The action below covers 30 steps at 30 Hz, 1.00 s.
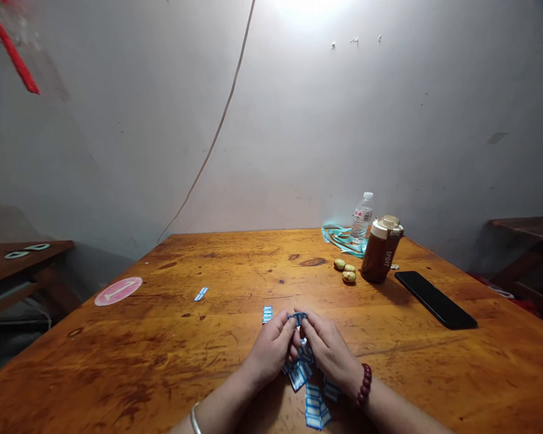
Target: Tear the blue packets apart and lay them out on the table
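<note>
Near the front middle of the wooden table (235,259), my left hand (276,343) and my right hand (328,346) meet, thumbs and fingers closed on a small blue-and-white strip (297,317) held between them. Below and between my hands lie several more blue-and-white striped pieces (315,407), partly covered by my fingers. Just beyond my left hand rests another striped piece (267,314). A small separate striped piece (201,294) is farther off to the left. What is printed on the pieces is too small to read.
At the right stand a brown SPORT bottle (380,253) and a clear water bottle (362,220) by a turquoise strap (339,236). Three small yellowish oval items (349,276) and a black phone (434,299) lie nearby. A pink round sticker (118,292) is at left.
</note>
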### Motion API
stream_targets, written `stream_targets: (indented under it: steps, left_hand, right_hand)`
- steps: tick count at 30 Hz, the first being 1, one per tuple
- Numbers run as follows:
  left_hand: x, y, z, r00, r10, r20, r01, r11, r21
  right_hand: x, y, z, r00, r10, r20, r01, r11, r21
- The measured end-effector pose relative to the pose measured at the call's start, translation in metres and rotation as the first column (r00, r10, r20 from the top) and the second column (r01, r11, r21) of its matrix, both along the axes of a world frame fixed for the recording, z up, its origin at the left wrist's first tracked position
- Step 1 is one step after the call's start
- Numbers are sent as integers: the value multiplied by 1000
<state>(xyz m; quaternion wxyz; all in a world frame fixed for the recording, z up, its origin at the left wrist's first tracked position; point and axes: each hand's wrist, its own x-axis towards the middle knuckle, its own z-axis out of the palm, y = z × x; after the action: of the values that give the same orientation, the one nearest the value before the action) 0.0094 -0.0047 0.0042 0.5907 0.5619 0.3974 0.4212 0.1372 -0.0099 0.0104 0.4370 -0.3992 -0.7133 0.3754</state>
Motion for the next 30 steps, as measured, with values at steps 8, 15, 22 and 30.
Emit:
stream_targets:
  steps: [8, 15, 22, 30]
  left_hand:
    - [-2, 2, 0, 999, -24, 32, 25, 999, -43]
    - [-9, 3, 5, 983, -39, 181, 72, 982, -177]
    - [-10, 3, 5, 985, -42, 167, 77, 976, -204]
    - [-7, 6, 3, 971, 36, 235, 13, 979, -203]
  right_hand:
    - [0, -1, 1, 999, -20, 33, 21, 1000, -14]
    - [9, 2, 0, 997, -42, 67, 36, 996, 86]
    - [11, 3, 2, 997, -48, 62, 43, 996, 81]
    - [-1, 3, -2, 984, -60, -166, 42, 993, -110]
